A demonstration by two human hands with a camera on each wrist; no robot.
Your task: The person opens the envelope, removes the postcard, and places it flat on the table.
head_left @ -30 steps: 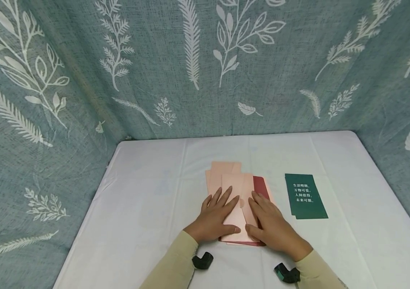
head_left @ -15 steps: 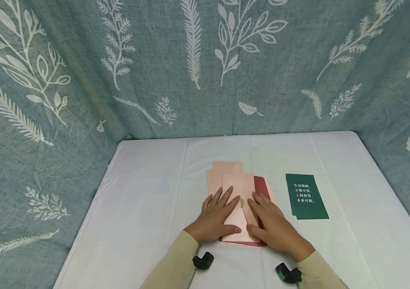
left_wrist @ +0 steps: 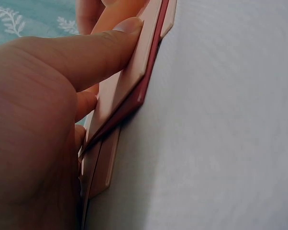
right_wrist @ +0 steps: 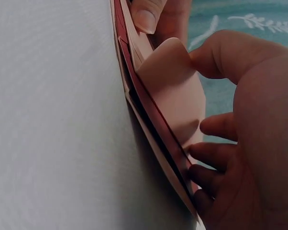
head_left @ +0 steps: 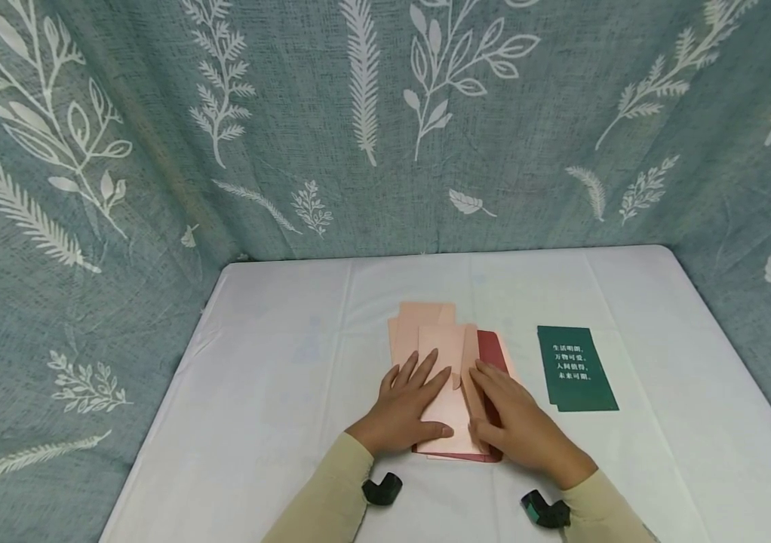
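A pink paper envelope (head_left: 441,341) with a small rounded tab lies on top of a stack at the table's middle. My left hand (head_left: 402,411) rests on its left side, fingers spread and thumb pressing near the front edge. At its right side, the thumb and fingers of my right hand (head_left: 524,426) hold the edge of a long flap (right_wrist: 165,88), which stands raised and bent in the right wrist view. A dark red cover (head_left: 490,347) shows beneath the envelope, along its right and front edges.
More pink envelopes (head_left: 419,313) stick out behind the stack. Dark green cards (head_left: 575,392) with white Chinese text lie to the right on the white tabletop (head_left: 277,362). A teal leaf-patterned curtain (head_left: 385,204) stands behind and at both sides. Both wrists carry black devices.
The right hand has shifted slightly rightward and its fingers have lifted the envelope's right flap, which lay flat before. The left hand has stayed in place.
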